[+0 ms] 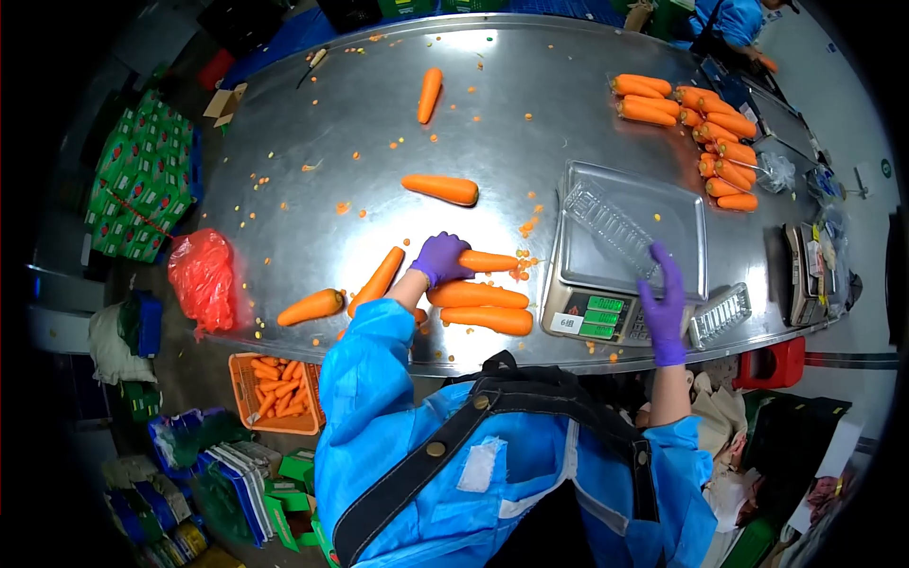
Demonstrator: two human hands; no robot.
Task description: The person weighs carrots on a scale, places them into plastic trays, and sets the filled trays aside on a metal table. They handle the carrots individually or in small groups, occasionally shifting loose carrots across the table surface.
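My left hand point(443, 258), in a purple glove, is closed round the left end of a carrot point(490, 261) on the metal table. Two more carrots point(478, 294) lie side by side just in front of it, and another carrot point(377, 282) slants to its left. Over the right edge of a digital scale point(632, 257), my right hand point(667, 308) is open, thumb and fingers apart. Its fingertips are right at the end of a clear plastic tray point(611, 227) that lies tilted on the scale's pan. A second clear tray point(721, 315) rests beside that hand.
Carrots in bunches point(727, 156) lie at the table's far right, near a person in blue point(729, 21). Single carrots point(439, 189) and orange scraps dot the metal table point(312, 208). A red plastic bag point(202, 279) hangs at the left edge, above an orange crate point(248, 421) of carrots.
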